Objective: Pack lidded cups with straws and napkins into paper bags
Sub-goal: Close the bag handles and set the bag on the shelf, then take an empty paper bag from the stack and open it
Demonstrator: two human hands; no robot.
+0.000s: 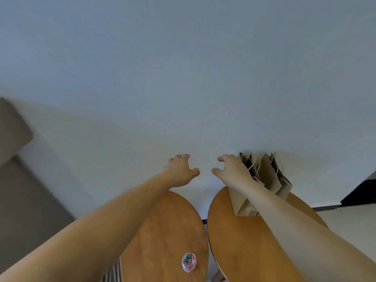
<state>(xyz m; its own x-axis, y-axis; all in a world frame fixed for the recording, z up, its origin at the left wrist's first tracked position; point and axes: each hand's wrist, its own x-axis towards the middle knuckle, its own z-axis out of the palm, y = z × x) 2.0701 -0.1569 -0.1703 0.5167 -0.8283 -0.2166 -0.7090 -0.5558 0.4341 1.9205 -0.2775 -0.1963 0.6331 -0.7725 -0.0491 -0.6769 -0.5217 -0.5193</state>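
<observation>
Both my arms reach forward over two round wooden tables. My left hand (181, 169) hangs in the air past the far edge of the left table (162, 231), fingers spread, holding nothing. My right hand (232, 169) is also raised and empty, fingers apart, just left of several brown paper bags (270, 176) that stand upright with string handles at the back of the right table (254, 241). My right forearm hides part of the nearest bag. No cups, straws or napkins are in view.
A small clear container of coloured paper clips (189, 261) sits near the front of the left table. A narrow gap separates the two tables. A white wall fills the background. A grey-brown surface (24, 200) lies at far left, a dark object (362, 192) at far right.
</observation>
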